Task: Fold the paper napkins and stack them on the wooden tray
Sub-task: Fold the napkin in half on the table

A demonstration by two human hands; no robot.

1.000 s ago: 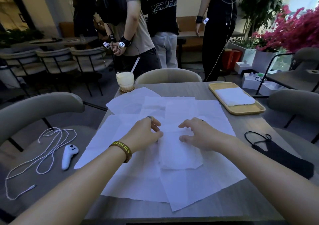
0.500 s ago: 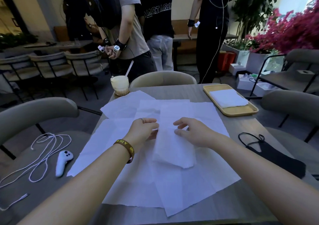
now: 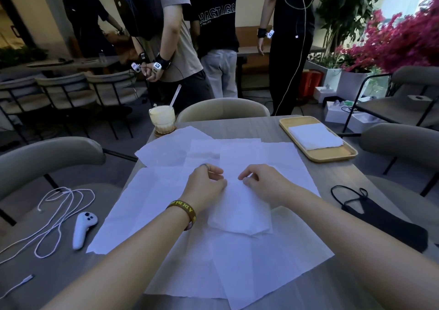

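Several unfolded white paper napkins [image 3: 166,202] lie overlapping across the grey table [image 3: 332,181]. On top of them, in the middle, sits a partly folded napkin [image 3: 240,212], a narrow strip. My left hand [image 3: 205,186] and my right hand [image 3: 263,183] pinch its far edge from either side, fingers curled. A wooden tray [image 3: 332,155] stands at the far right of the table with a stack of folded napkins [image 3: 314,135] on it.
A glass drink with a straw [image 3: 162,119] stands at the table's far left corner. A black face mask [image 3: 380,219] lies at the right edge. A white controller [image 3: 83,229] and cable [image 3: 54,217] rest on the left chair. Several people stand beyond the table.
Both hands have shifted slightly up the folded napkin and now pinch its far edge. The view has tilted a little; the napkins have stayed in place.
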